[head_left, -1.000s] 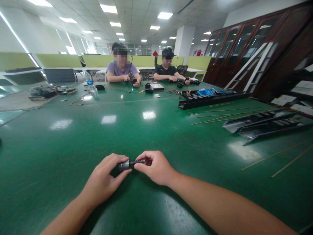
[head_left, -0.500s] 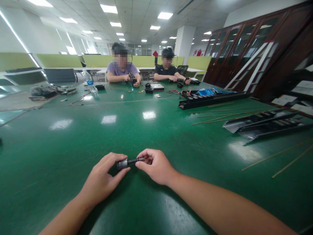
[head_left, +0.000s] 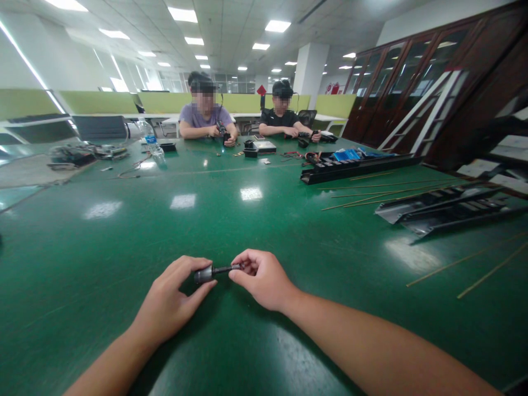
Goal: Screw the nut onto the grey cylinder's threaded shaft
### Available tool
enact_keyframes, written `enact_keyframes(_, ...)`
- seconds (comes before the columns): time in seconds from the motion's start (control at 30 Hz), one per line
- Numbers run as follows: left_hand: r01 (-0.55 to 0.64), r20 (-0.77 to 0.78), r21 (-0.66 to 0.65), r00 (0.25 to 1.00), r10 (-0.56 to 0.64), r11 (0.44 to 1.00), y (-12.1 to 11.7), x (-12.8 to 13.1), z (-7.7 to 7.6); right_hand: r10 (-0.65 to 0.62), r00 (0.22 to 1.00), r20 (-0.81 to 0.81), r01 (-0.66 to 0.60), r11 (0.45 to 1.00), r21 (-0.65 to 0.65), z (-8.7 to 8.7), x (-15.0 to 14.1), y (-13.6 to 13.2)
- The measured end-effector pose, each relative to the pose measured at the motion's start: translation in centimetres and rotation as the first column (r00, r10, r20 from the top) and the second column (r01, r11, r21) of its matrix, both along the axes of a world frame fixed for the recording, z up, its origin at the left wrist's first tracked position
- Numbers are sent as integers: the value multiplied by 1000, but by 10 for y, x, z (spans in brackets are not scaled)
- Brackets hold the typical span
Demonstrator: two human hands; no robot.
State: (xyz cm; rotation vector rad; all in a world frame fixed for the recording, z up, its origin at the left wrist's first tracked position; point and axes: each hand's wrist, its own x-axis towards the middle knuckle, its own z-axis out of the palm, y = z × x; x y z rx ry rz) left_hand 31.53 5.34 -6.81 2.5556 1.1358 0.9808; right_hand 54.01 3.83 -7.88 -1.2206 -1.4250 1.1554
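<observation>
lightly, left hand (head_left: 169, 300) and right hand (head_left: 259, 279) pinch a metal cylinder (head_left: 204, 274) between them.

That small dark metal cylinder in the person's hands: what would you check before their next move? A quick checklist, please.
1. Left hand curled around the thick end: ok.
2. Right hand, fingers pinching the thin shaft: ok.
3. Tip of the shaft: cannot tell, the right fingers hide it.
4. Cylinder lifted off the green table: cannot tell from this view.
5. Thin tan rods: ok, well to the right of the hands.
6. Co-workers: ok, seated at the far end, apart from these hands.
</observation>
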Motion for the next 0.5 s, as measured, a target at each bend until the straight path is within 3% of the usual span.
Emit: enact_keyframes(0.5,-19,3,0,1000,19,1000,1,-3,-1,-2,999,-43,2,1000,-15,1,0,1)
